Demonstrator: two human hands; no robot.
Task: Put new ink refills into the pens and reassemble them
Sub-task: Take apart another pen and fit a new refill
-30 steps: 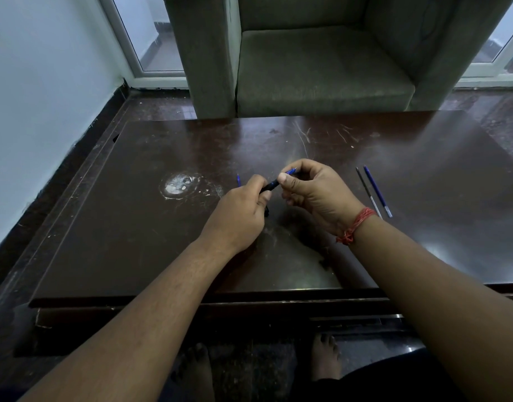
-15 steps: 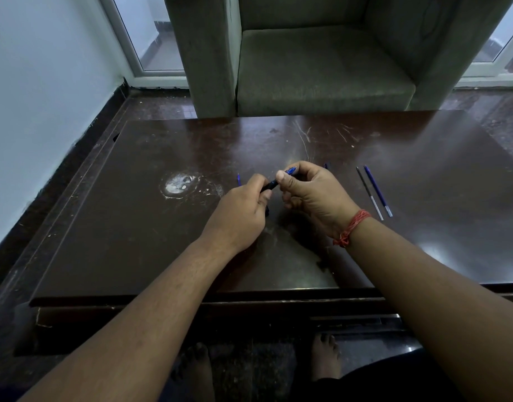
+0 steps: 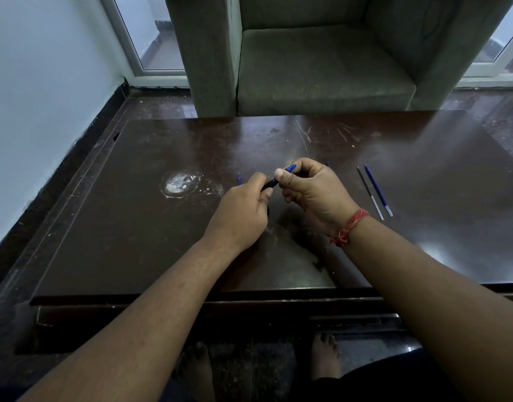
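Note:
Both hands hold one blue and black pen (image 3: 281, 176) above the middle of the dark wooden table (image 3: 133, 227). My left hand (image 3: 243, 211) grips the pen's black lower body. My right hand (image 3: 310, 190) pinches the blue front end between thumb and fingers, tip pointing up and right. Two thin ink refills, a black one (image 3: 369, 192) and a blue one (image 3: 378, 190), lie side by side on the table right of my right hand. A small blue tip (image 3: 239, 179) peeks out behind my left hand; the rest of it is hidden.
A white scuffed patch (image 3: 180, 182) marks the table left of the hands. A grey-green armchair (image 3: 322, 62) stands right behind the table's far edge. A white wall (image 3: 40, 97) runs along the left. My bare feet (image 3: 325, 355) show under the near edge.
My right hand has shifted slightly on the pen's front end, fingers turning a little. The left hand and the refills have stayed where they were.

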